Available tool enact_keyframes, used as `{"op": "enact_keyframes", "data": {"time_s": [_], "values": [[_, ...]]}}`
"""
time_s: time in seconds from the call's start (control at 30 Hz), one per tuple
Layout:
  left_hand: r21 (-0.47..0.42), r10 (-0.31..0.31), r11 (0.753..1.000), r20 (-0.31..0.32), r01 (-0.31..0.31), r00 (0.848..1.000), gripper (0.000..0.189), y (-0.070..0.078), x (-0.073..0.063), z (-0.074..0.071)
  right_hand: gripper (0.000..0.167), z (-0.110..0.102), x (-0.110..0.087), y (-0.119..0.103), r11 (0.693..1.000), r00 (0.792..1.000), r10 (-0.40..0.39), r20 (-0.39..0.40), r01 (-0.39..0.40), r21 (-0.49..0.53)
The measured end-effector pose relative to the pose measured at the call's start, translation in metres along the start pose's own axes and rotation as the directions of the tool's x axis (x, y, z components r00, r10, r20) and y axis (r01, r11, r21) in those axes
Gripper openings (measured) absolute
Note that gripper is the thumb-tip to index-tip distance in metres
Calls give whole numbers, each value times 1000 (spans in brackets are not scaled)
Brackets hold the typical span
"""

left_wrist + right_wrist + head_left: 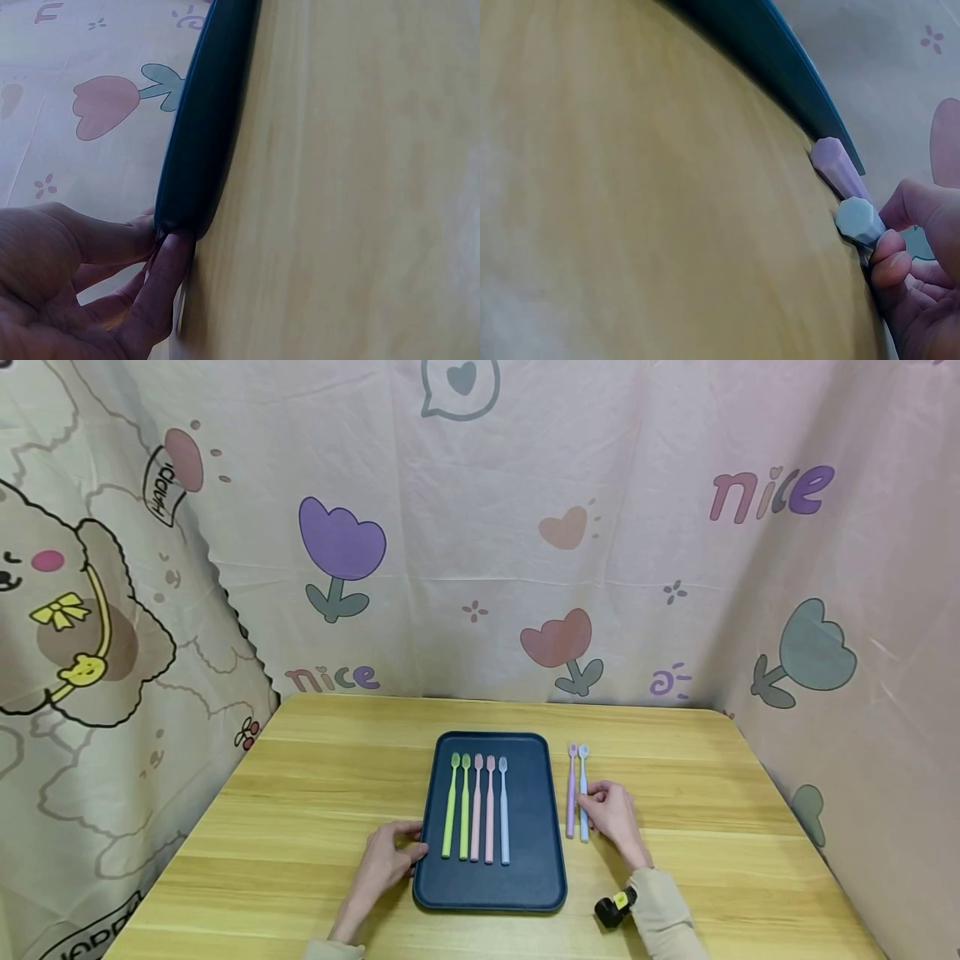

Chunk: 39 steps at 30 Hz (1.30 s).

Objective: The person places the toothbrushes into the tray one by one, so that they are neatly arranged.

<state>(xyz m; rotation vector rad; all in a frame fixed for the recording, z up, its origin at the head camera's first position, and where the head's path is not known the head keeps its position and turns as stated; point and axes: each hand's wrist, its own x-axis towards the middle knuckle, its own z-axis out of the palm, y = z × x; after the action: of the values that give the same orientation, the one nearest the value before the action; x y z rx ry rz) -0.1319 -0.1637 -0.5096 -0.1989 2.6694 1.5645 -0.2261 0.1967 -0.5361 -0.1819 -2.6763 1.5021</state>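
My left hand (pixel 386 857) grips the left edge of a dark blue tray (pixel 536 835), thumb and fingers pinching the rim in the left wrist view. Two green toothbrushes (pixel 464 810), two pink toothbrushes (pixel 476 810) and one blue toothbrush (pixel 505 818) lie side by side on it, heads away from me. To the tray's right, my right hand (pixel 613 817) pinches the handle of another blue toothbrush (pixel 583 777), its head pointing away. A purple toothbrush (pixel 572 793) lies just left of that one, on the table. Both handle ends (pixel 856 219) show in the right wrist view.
The wooden table (pixel 315 777) extends on both sides of the tray. A printed curtain (pixel 465 527) hangs behind it and along both sides. A black device with a yellow patch (pixel 617 907) is at my right wrist, by the sleeve.
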Motion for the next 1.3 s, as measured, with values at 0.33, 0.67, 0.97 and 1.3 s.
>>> {"op": "enact_keyframes", "data": {"time_s": [0.33,0.67,0.97,1.3], "values": [[0,-1,1000,-3,1,1000,35,-1,0,0,17,0,-2,1,998,1000,-2,19,1,55],[2,23,1000,-9,-23,1000,35,-1,1,0,17,-4,-7,-1,984,998,2,65,-13,176],[-7,19,1000,8,-19,1000,35,-1,0,-1,24,-12,-11,-3,966,989,11,145,-48,254],[-5,23,1000,2,-23,1000,35,1,-1,-2,33,-12,-21,-20,947,976,-18,217,-53,318]]}}
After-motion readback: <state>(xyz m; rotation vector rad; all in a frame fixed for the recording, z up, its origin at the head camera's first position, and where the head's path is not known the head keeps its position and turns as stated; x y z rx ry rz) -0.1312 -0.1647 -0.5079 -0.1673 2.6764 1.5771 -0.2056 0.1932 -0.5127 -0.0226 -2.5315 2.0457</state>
